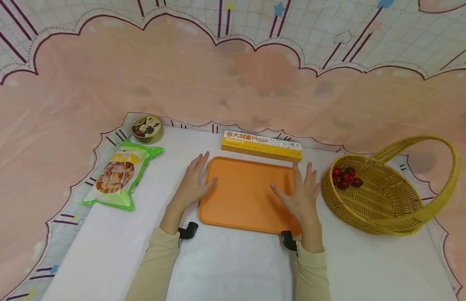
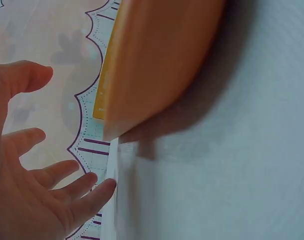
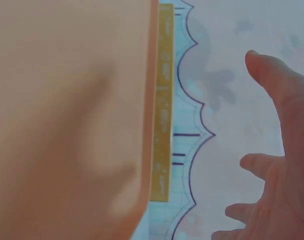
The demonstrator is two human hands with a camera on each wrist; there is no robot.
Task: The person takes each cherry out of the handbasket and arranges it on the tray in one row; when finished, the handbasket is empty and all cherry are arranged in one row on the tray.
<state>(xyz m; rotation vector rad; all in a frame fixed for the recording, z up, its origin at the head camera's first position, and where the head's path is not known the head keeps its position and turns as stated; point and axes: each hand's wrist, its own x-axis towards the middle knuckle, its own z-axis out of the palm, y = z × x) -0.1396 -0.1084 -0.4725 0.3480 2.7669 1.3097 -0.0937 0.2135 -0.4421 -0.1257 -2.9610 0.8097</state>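
Observation:
An orange tray point(image 1: 248, 196) lies flat on the white cloth in the head view, between both hands. My left hand point(image 1: 191, 184) is at its left edge, fingers spread and thumb reaching over the rim. Over the tray's right edge, my right hand point(image 1: 302, 194) has its fingers apart and thumb pointing inward. Neither hand grips anything. In the left wrist view the left hand point(image 2: 47, 185) shows splayed fingers beside the tray's corner point(image 2: 156, 65). The right wrist view shows the right hand point(image 3: 271, 150) apart from the tray point(image 3: 72, 100), with a yellow pasta box point(image 3: 164, 110) behind it.
Behind the tray lies the pasta box point(image 1: 261, 146). A green food bag point(image 1: 120, 173) and a round tin point(image 1: 147, 129) are at the left. On the right stands a yellow wicker basket point(image 1: 390, 205) holding several small dark-red fruits point(image 1: 345, 177). Patterned fabric point(image 1: 172, 75) rises behind.

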